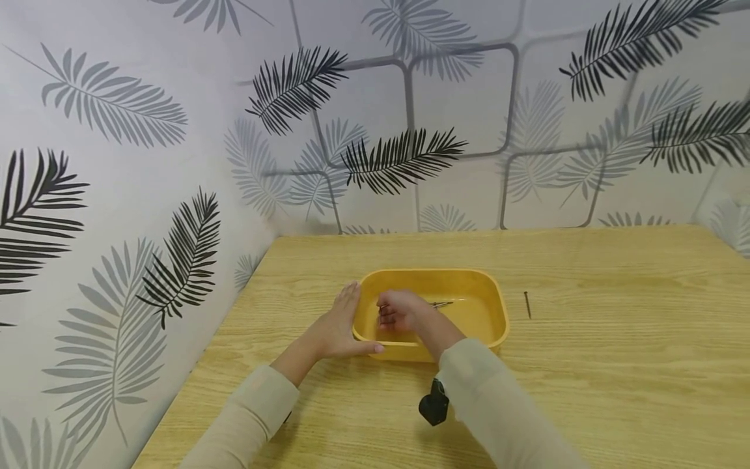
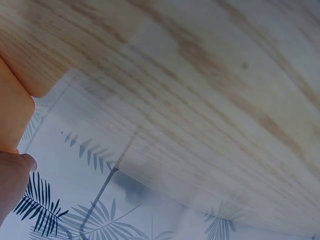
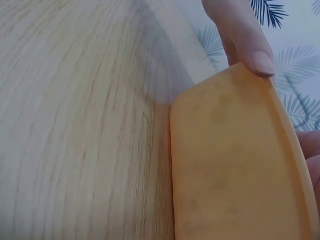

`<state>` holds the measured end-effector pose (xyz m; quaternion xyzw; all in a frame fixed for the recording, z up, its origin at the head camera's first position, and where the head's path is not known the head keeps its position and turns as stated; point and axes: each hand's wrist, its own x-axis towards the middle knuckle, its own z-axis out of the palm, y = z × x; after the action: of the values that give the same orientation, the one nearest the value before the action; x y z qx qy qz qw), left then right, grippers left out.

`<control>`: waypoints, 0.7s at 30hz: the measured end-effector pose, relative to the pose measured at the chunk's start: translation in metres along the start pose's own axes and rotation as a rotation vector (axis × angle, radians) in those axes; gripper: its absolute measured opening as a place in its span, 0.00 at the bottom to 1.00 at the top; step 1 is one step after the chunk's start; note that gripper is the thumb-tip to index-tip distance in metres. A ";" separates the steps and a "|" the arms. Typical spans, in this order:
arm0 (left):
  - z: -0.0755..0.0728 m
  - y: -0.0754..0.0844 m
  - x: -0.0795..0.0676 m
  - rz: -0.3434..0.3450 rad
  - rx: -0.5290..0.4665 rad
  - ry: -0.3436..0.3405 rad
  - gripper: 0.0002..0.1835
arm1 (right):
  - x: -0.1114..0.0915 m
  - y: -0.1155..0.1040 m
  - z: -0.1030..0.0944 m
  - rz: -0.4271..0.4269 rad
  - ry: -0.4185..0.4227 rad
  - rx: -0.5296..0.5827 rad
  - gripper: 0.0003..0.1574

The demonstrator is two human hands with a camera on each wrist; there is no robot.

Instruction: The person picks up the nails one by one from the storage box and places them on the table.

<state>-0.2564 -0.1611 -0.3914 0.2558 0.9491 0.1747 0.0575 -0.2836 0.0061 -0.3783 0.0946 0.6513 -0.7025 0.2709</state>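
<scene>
A yellow plastic tray (image 1: pixel 430 275) with rounded corners stands on the table. My left hand (image 1: pixel 346 329) lies against its left end, fingers extended along the outer wall and thumb along the near rim. In the right wrist view, the left thumb (image 3: pixel 261 62) touches a corner of the rim. Inside the tray my right hand (image 1: pixel 404 309) has its fingers curled near the left end. A thin, dark screw (image 1: pixel 380 315) shows at those fingertips, partly hidden. More thin screws (image 1: pixel 443 304) lie on the tray floor beyond the right wrist. The left wrist view catches only fingers (image 2: pixel 12 182) at the tray.
A single dark screw (image 1: pixel 528 305) lies on the wood-grain table (image 1: pixel 615 365), right of the tray. Patterned cloth (image 1: pixel 375 98) with leaf prints hangs behind and to the left of the table. A black strap fitting (image 1: pixel 434 405) hangs below the right sleeve.
</scene>
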 end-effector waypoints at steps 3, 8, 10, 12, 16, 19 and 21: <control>-0.001 0.001 -0.001 0.000 0.007 0.000 0.68 | -0.001 0.000 -0.006 -0.001 -0.003 0.008 0.07; -0.001 0.001 0.000 0.004 0.001 0.004 0.67 | -0.003 -0.001 -0.018 -0.024 -0.017 0.009 0.08; 0.000 0.000 0.000 0.005 -0.003 0.010 0.67 | -0.004 -0.002 -0.022 -0.035 -0.018 0.005 0.07; 0.001 -0.001 0.001 0.008 -0.007 0.014 0.67 | -0.003 -0.002 -0.025 -0.042 -0.002 -0.007 0.07; 0.002 -0.002 0.001 0.015 -0.014 0.017 0.66 | 0.010 0.001 -0.035 -0.059 0.019 -0.016 0.11; 0.002 -0.002 0.001 0.018 -0.021 0.021 0.66 | 0.053 0.016 -0.057 -0.079 -0.054 0.025 0.11; 0.002 -0.002 0.001 0.014 -0.020 0.021 0.66 | 0.061 0.018 -0.064 -0.079 -0.063 0.031 0.12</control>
<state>-0.2579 -0.1611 -0.3943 0.2599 0.9461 0.1872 0.0489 -0.3399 0.0525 -0.4320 0.0507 0.6346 -0.7254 0.2619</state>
